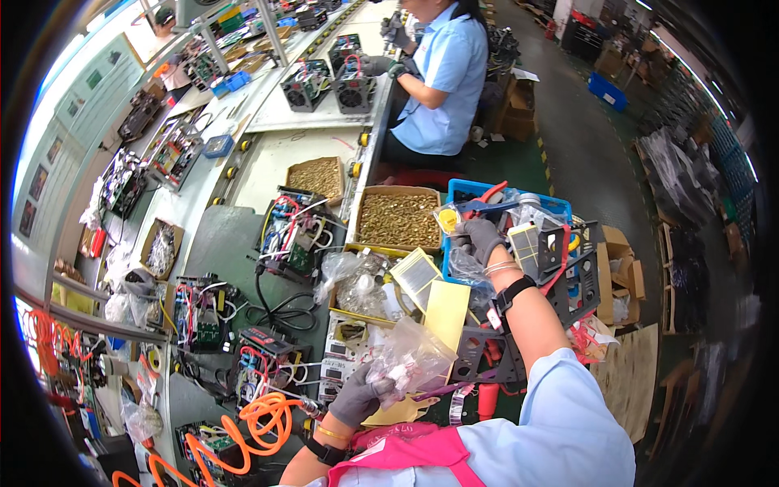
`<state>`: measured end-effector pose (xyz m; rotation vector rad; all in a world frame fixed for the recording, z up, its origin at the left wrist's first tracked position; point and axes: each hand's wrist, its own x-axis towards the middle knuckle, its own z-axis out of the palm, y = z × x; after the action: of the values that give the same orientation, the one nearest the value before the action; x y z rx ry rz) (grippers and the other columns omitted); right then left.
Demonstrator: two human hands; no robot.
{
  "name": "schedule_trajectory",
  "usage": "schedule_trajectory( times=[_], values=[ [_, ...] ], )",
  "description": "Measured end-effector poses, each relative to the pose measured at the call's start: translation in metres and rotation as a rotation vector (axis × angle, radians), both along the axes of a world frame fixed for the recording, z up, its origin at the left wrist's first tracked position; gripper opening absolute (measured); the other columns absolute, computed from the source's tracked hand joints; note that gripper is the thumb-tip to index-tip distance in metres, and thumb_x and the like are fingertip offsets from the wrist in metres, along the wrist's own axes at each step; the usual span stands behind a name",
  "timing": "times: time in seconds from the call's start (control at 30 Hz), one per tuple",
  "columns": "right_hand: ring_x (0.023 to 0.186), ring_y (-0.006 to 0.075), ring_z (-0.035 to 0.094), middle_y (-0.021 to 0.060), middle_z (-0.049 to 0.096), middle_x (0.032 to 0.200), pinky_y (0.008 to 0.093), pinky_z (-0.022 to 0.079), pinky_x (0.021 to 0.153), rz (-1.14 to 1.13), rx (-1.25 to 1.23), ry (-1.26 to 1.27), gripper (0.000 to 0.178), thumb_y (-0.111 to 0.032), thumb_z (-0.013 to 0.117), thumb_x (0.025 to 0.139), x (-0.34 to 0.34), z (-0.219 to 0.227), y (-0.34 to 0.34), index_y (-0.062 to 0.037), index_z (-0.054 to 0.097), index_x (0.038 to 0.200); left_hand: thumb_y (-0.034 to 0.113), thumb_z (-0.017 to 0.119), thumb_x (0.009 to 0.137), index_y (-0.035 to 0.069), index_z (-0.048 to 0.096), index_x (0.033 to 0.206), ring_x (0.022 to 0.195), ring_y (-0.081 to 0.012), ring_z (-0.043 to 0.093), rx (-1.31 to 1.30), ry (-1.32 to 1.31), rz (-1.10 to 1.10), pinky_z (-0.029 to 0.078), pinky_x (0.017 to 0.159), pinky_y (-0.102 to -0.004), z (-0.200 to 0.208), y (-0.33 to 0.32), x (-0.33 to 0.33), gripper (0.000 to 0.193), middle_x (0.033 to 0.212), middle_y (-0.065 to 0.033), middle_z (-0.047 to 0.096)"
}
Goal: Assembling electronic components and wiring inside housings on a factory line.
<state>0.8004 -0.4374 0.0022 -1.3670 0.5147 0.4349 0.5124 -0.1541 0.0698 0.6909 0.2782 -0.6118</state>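
Observation:
My left hand, in a grey glove, is closed on a clear plastic bag with small white parts inside. My right hand, also gloved, reaches to the near left side of a blue crate. Its fingers are curled and partly hidden, so what they hold cannot be made out. Just beyond them lie a yellow tape roll and pliers with red handles. A yellow card lies between my hands, beside a yellow-rimmed tray of bagged parts.
Cardboard trays of brass-coloured hardware stand ahead. Wired machine units line the bench at left, with a coiled orange air hose nearby. Black metal panels lean by the crate. A co-worker in light blue works beyond.

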Motion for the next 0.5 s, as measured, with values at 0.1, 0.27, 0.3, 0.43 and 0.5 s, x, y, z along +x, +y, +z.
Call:
schedule_trajectory(
  times=[0.1,0.27,0.3,0.43,0.5],
  values=[
    [0.048,0.0123,0.055,0.0080,0.064,0.070,0.0230,0.039,0.038,0.013,0.016,0.034,0.007,-0.009,0.059,0.085,0.003,-0.014,0.031,-0.0023,0.062,0.085,0.006,0.067,0.082,-0.002,0.043,0.128,0.101,-0.0200,0.061,0.028,0.008,0.035,0.052,0.085,-0.0319,0.004,0.003,-0.007,0.053,0.116,-0.0124,0.058],
    [0.051,0.0152,0.059,0.0109,0.065,0.073,0.0241,0.045,0.039,0.053,-0.008,0.037,0.010,-0.008,0.055,0.089,0.009,-0.032,0.064,-0.0004,0.061,0.089,0.014,0.071,0.079,0.002,0.038,0.134,0.108,-0.0233,0.057,0.092,0.009,0.040,0.052,0.086,-0.0388,-0.001,0.013,-0.016,0.065,0.123,-0.0116,0.054],
    [0.052,0.0159,0.060,0.0119,0.066,0.074,0.0244,0.045,0.039,0.011,0.012,0.066,0.011,-0.008,0.053,0.090,0.010,-0.035,0.069,0.0000,0.060,0.092,0.014,0.071,0.079,0.002,0.038,0.134,0.108,-0.0233,0.057,0.093,0.013,0.045,0.052,0.086,-0.0388,-0.003,0.015,-0.017,0.065,0.123,-0.0116,0.054],
    [0.054,0.0182,0.063,0.0145,0.066,0.078,0.0259,0.048,0.040,0.072,-0.170,-0.021,0.022,0.003,0.042,0.089,0.011,-0.052,0.082,0.0033,0.058,0.105,0.013,0.071,0.079,0.002,0.039,0.133,0.108,-0.0232,0.057,0.093,0.037,0.070,0.053,0.085,-0.0384,-0.011,0.016,-0.020,0.063,0.122,-0.0115,0.054],
    [0.058,0.0199,0.065,0.0154,0.066,0.083,0.0289,0.050,0.045,0.067,-0.240,-0.068,0.026,0.003,0.046,0.086,0.013,-0.063,0.084,0.0014,0.058,0.109,0.013,0.071,0.079,0.002,0.039,0.133,0.108,-0.0231,0.058,0.097,0.034,0.077,0.053,0.085,-0.0383,-0.012,0.015,-0.019,0.063,0.122,-0.0116,0.054]
  ],
)
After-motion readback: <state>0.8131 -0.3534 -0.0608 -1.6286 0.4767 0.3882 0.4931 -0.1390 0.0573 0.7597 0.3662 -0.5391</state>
